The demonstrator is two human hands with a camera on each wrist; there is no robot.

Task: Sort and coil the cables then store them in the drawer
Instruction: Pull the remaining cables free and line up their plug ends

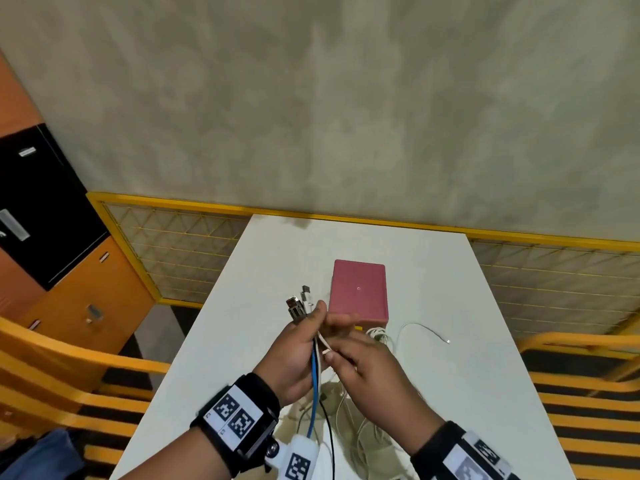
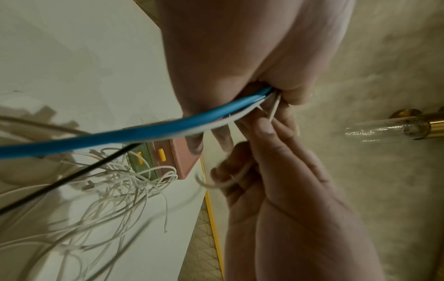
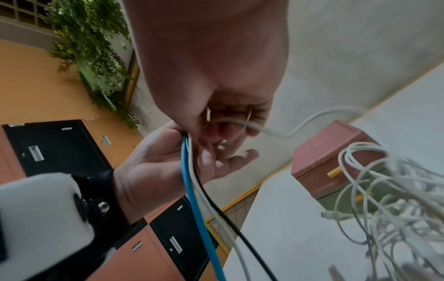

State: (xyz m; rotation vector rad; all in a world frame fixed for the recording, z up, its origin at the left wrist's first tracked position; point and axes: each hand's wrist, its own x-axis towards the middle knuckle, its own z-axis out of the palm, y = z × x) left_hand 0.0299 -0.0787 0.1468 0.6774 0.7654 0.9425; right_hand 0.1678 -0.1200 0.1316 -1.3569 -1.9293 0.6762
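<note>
Over the white table, my left hand grips a bundle of cables: a blue cable, a white one and a black one. Their metal plugs stick up above the fist. My right hand is right beside it and pinches a thin white cable between thumb and fingers. In the left wrist view that thin white cable runs up into the left fist next to the blue cable. A small pink drawer box stands just beyond the hands.
A tangle of white cables lies on the table under the hands and against the box front. One loose white end trails to the right. Yellow chairs flank the table; orange and black lockers stand far left.
</note>
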